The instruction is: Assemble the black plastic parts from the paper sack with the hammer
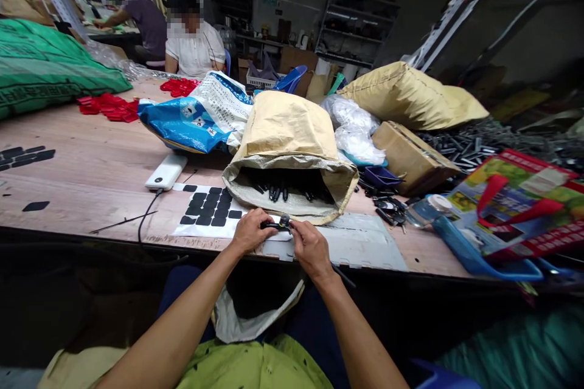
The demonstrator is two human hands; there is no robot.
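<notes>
black part: We see it between our 2 hands, touching both, just this side of the big sack. Its long side runs left to right, and its round knob sits near the right fingers.
left hand: Our fingers pinch the left end, with no gap we can see.
right hand: Our thumb and finger pinch the knob side. Neither hand is nearer; they both touch it.
sack mouth: It gapes toward us, just past our fingers. Its low lip lies between our hands and the black pieces inside. We think that lip could bump our knuckles.
left side: We see black patches in rows on a white sheet. Beyond them is a white box with a black cord.
under our hands: We see a grey plate on the table.
below: A lap sack gapes under the table edge.
far side: We see 2 people.
</notes>
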